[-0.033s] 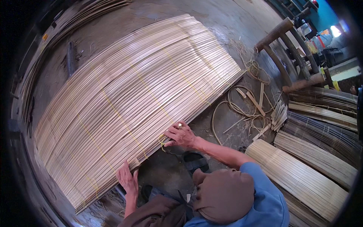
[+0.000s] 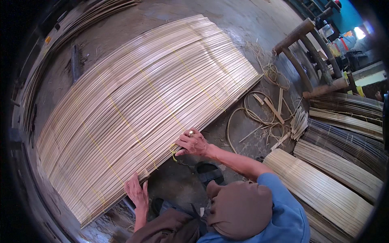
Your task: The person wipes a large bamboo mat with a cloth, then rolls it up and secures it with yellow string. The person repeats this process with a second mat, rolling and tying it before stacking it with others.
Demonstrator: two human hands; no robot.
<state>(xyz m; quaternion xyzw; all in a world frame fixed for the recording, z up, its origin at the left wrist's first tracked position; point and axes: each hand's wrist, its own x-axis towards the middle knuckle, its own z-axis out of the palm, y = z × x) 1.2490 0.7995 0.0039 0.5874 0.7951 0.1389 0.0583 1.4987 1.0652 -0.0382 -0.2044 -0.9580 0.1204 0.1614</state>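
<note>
A large blind of thin, pale bamboo slats [image 2: 133, 93] lies spread out, crossed by rows of yellow cord. At its near edge my left hand [image 2: 137, 192] grips the border slats, fingers on top and thumb at the edge. Farther right along that edge, my right hand [image 2: 192, 142] holds the border with its fingers curled over the slats; a ring shows on one finger. Beside the right hand hangs a loose loop of yellow cord [image 2: 173, 152]. The undersides of both grips are hidden.
Rolled slat blinds [image 2: 324, 188] are stacked at the right. A wooden stool [image 2: 314, 56] lies at the far right. Coiled strips [image 2: 247, 113] and offcuts [image 2: 299, 123] litter the floor. Long thin strips [image 2: 81, 28] run along the far left. A sandal [image 2: 209, 173] shows below the right hand.
Almost nothing differs. My right hand has shifted very slightly at the blind's edge; my left hand keeps its place.
</note>
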